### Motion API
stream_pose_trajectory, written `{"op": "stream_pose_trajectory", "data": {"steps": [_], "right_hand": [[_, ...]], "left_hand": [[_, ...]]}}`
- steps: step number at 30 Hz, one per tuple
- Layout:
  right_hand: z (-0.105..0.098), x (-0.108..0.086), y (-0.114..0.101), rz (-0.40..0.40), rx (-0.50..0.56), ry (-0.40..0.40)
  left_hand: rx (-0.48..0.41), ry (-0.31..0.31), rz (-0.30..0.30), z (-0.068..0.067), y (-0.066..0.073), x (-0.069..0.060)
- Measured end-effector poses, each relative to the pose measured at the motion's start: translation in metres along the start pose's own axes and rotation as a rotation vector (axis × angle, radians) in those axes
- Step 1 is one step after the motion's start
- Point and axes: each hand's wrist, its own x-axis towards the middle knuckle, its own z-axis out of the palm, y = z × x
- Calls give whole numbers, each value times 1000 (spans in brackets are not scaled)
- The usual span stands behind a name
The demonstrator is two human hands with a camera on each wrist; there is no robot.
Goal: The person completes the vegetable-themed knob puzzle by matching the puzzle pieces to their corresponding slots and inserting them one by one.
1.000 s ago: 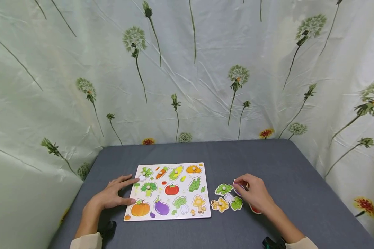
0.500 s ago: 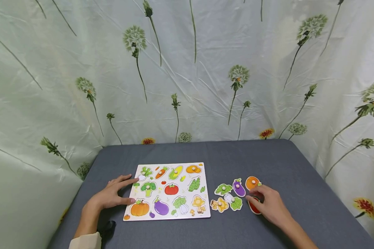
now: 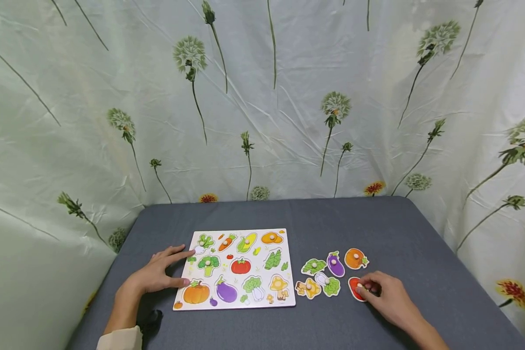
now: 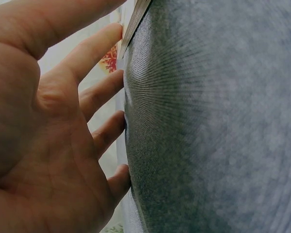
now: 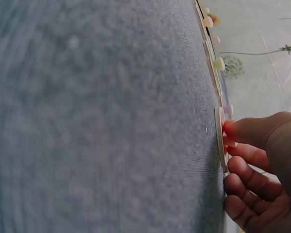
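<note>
A white wooden puzzle board (image 3: 262, 288) with printed vegetables lies on the table, and several of its shapes carry knobbed pieces. My left hand (image 3: 156, 273) rests at the board's left edge, thumb and index finger spread on its rim, the other fingers extended. In the left wrist view those fingers (image 4: 103, 133) reach the cloth. My right hand (image 3: 387, 296) pinches the knob of a red tomato puzzle piece (image 3: 355, 288), which lies on the cloth. Seen from the right wrist, the thumb and index finger flank the knob, with the piece (image 5: 220, 138) edge-on.
Left of the tomato piece lie loose knobbed pieces: an eggplant (image 3: 335, 265), a pumpkin (image 3: 354, 259), green peas (image 3: 314, 266), a bok choy (image 3: 331, 286) and a mushroom (image 3: 311, 288). A dark grey cloth (image 3: 323, 223) covers the table; a dandelion-print curtain (image 3: 280, 146) hangs behind.
My right hand has left the eggplant piece and moved right and toward me to the tomato piece, its thumb and finger closing on the knob. The left hand has stayed in place.
</note>
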Motion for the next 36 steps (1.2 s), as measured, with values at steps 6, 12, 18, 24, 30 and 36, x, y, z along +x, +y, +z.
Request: {"op": "stream_pose_trajectory", "data": {"steps": [6, 12, 18, 24, 30, 36], "right_hand": [[0, -2, 3, 10, 2, 64], [3, -3, 4, -28, -8, 118], [7, -4, 3, -68, 12, 153], [3, -1, -3, -53, -2, 107], [-4, 14, -13, -80, 7, 94], [-9, 36, -29, -104, 14, 71]], "left_hand": [[1, 4, 0, 1, -1, 0], [4, 7, 1, 2, -1, 0], [-3, 3, -2, 1, -1, 0], [-9, -2, 8, 0, -2, 0], [2, 8, 16, -1, -2, 0], [4, 0, 17, -2, -1, 0]]}}
